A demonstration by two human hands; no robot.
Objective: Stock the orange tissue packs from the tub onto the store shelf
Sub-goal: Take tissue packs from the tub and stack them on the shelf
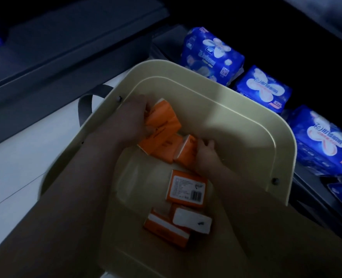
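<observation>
Down in the tub [246, 125] lie the orange tissue packs [187, 189], all loose on its cream floor. Two small groups show. At the far end is a cluster of about four, and the top pack [164, 117] of it is clamped in the left grip [134, 119], fingers curled round its near edge. Just beside it, the right grip [206, 151] is closed on a standing pack [186, 151], fingertips hooked over its upper end. Nearer the person, three more lie untouched: one label-side up with a barcode, one showing a white face [192, 219], and one on its side touching that.

A grey strap handle [85, 105] hangs off the tub's left rim. To the right runs the store shelf [316, 197], dark, with a row of blue packs [264, 89] standing along it.

No orange pack shows on the shelf in view, so I judge the stocking far from finished. Two packs are in hand but not lifted clear of the tub, and at least five more remain to be carried over. How many already sit out of sight cannot be told.
</observation>
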